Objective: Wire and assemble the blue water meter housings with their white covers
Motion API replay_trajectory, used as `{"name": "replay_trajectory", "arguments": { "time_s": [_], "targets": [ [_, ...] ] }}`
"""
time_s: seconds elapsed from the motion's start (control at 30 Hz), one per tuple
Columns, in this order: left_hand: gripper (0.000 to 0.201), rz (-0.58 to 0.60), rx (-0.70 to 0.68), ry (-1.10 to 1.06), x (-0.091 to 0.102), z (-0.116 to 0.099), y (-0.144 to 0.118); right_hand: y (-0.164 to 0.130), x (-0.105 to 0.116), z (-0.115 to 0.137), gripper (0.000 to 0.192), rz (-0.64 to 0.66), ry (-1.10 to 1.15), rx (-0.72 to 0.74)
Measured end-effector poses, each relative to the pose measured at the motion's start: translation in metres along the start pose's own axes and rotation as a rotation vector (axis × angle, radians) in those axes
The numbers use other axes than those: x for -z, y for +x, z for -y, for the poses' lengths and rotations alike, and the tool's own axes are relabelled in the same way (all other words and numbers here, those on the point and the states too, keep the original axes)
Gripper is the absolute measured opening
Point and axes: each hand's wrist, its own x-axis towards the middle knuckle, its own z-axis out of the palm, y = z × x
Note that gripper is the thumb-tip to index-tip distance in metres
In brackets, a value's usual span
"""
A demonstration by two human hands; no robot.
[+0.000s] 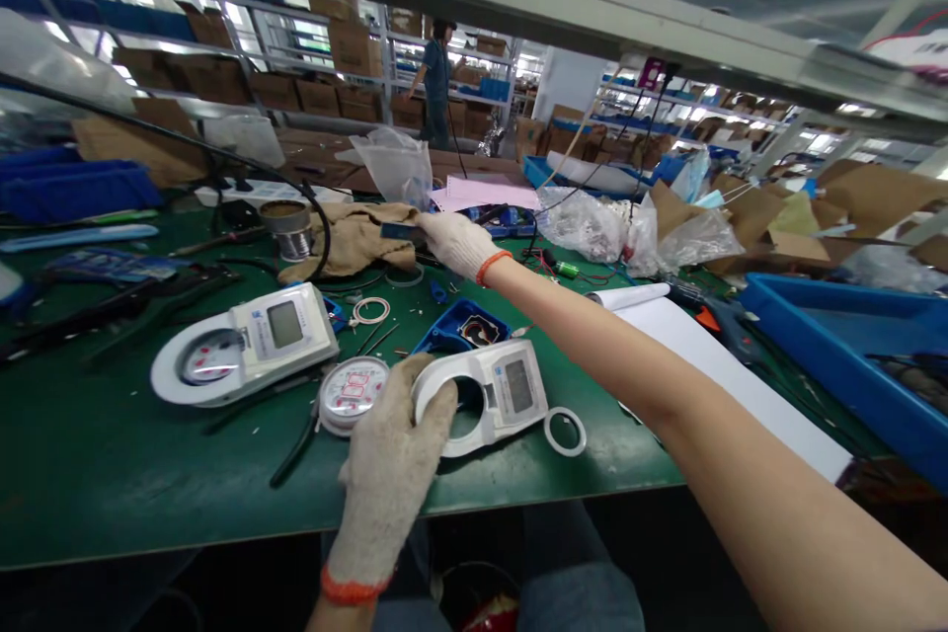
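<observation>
Green desk (111, 474): left hand (392, 474) clamps white meter housing (489, 395) steady at the front edge; right hand (455, 242) far back, pinching perhaps a small dark part (400, 231).

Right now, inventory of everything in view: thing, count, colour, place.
meter housing: 1, white, near edge, under left hand
complete meter: 1, white, left of it
dial insert: 1, white and red, between them
ring: 1, white, right of housing
solder spool: 1, silver, back left
bin: 1, blue, right
cloth: 1, tan, back centre
left hand: gloved, gripping housing
right hand: gloved, pinching small dark part at cloth
</observation>
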Motion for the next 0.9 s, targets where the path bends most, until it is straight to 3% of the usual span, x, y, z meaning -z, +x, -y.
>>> {"name": "replay_trajectory", "arguments": {
  "time_s": [0.13, 0.23, 0.33, 0.43, 0.5, 0.57, 0.73, 0.9],
  "targets": [
    [0.042, -0.017, 0.004, 0.028, -0.003, 0.003, 0.002, -0.035, 0.046, -0.009, 0.039, -0.199, 0.127, 0.075],
    [0.041, -0.032, -0.008, 0.043, -0.004, 0.004, 0.002, -0.091, 0.069, -0.024, 0.035, -0.466, 0.471, 0.056],
    [0.043, -0.042, -0.014, 0.054, -0.004, 0.004, 0.001, -0.164, 0.07, -0.041, 0.032, -0.581, 0.667, -0.081],
    [0.045, -0.036, 0.018, 0.069, -0.004, 0.002, -0.001, -0.235, 0.049, -0.057, 0.029, -0.64, 0.954, -0.415],
    [0.046, -0.047, 0.019, 0.086, -0.004, 0.0, -0.002, -0.272, 0.027, -0.063, 0.033, -0.599, 0.976, -0.676],
    [0.046, -0.065, 0.004, 0.094, -0.005, -0.002, -0.003, -0.297, 0.005, -0.066, 0.036, -0.5, 1.015, -0.803],
    [0.05, -0.066, 0.029, 0.078, -0.007, -0.006, -0.007, -0.315, -0.021, -0.064, 0.037, -0.278, 1.18, -0.768],
    [0.049, -0.101, 0.003, 0.104, -0.008, -0.004, -0.008, -0.315, -0.022, -0.064, 0.035, -0.246, 1.242, -0.728]
  ]
}}
